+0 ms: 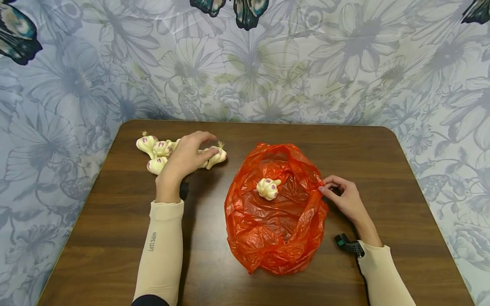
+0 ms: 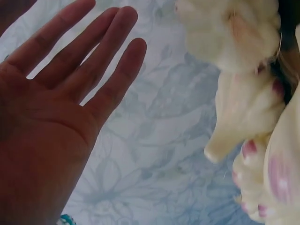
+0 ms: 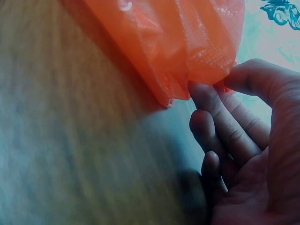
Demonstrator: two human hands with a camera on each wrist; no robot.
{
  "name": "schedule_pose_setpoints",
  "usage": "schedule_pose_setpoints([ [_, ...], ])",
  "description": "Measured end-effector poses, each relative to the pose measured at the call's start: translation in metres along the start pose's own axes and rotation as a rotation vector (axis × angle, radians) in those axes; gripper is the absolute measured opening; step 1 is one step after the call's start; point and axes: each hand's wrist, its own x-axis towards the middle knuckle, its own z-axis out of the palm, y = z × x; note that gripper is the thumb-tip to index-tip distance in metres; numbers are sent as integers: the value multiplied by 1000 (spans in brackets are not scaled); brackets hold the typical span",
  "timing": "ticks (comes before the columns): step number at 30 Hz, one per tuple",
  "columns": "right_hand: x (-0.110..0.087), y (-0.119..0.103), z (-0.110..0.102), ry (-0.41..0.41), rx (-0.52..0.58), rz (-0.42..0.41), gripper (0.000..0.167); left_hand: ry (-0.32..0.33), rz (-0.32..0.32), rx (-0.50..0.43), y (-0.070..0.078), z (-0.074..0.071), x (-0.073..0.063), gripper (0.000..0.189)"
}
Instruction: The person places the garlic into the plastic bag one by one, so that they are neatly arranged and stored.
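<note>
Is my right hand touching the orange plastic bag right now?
Touching. The right wrist view shows the right hand pinching the edge of the orange plastic bag between thumb and fingertip, with no gap.

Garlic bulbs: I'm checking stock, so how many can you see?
5: one in the orange bag at; four by the left hand, at. More may be hidden.
</note>
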Motion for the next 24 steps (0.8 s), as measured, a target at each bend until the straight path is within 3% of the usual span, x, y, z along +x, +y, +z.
schedule_pose_setpoints([
  [13, 0, 1, 1, 6, 14, 4, 6, -144, -30, 82, 0, 20, 10, 39],
  [18, 0, 3, 1, 11, 10, 12, 4, -182, -52, 115, 0, 29, 12, 39],
  [24, 0, 3, 1, 9, 8, 4, 5, -208, -34, 135, 3, 41, 14, 43],
])
